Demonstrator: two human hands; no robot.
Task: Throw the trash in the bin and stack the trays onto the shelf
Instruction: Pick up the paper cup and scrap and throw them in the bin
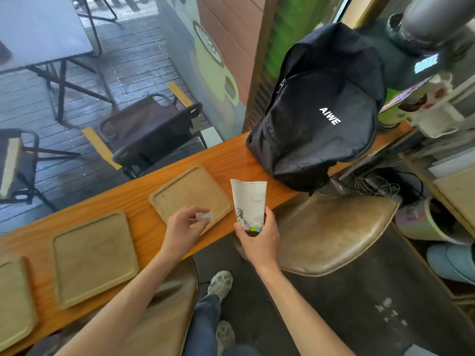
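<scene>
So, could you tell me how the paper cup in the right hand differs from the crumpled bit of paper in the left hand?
The tall white printed paper cup keeps most of its shape, though its rim is squashed; the small crumpled white paper scrap is a shapeless wad. The cup is far larger. The right hand wraps the cup's base, while the left hand pinches the scrap in its fingers. Both are held above the orange wooden counter.

Head-worn wide-angle view, looking steeply down, close over counter (133, 191)
</scene>
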